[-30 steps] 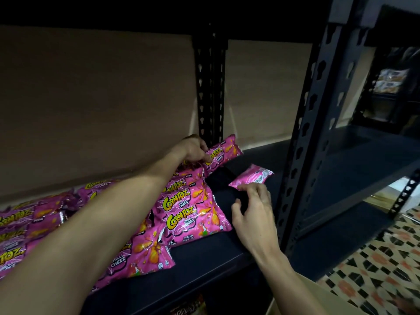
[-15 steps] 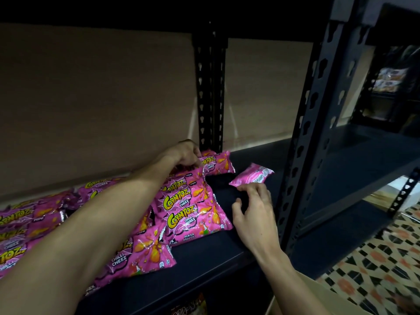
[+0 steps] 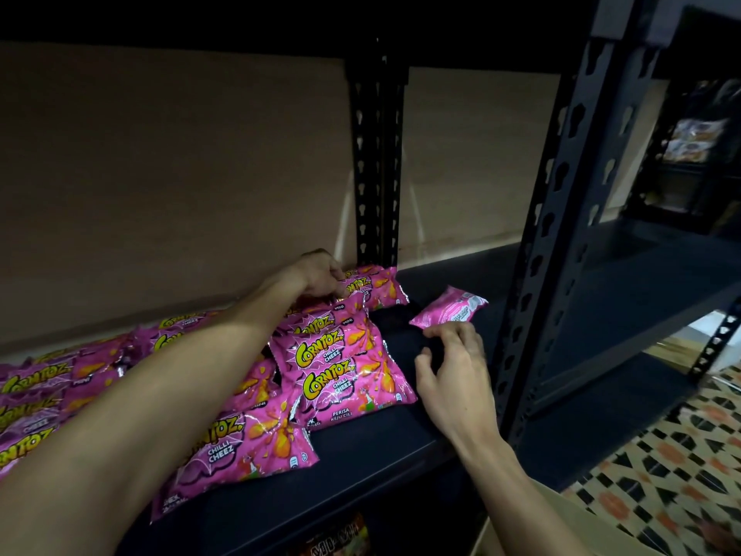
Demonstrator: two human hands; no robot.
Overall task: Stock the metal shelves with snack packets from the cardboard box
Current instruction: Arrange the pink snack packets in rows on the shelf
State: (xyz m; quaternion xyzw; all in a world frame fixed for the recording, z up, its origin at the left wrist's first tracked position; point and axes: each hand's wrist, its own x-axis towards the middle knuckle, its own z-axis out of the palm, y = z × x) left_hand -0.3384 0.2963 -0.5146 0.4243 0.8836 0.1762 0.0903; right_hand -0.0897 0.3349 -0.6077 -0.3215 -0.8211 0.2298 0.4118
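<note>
Probably light, puffy, slippery foil, so I'd pinch the crimped edge. Left hand grips the back packet on the shelf; right hand hangs loosely curled, empty, loose packet at its 12 o'clock.

glossy plastic snack packets, matt black metal shelf

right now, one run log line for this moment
phase: stocking | left hand: pinches rear packet | right hand: loose, holds nothing, beside stray packet | shelf: bare at right end
</note>
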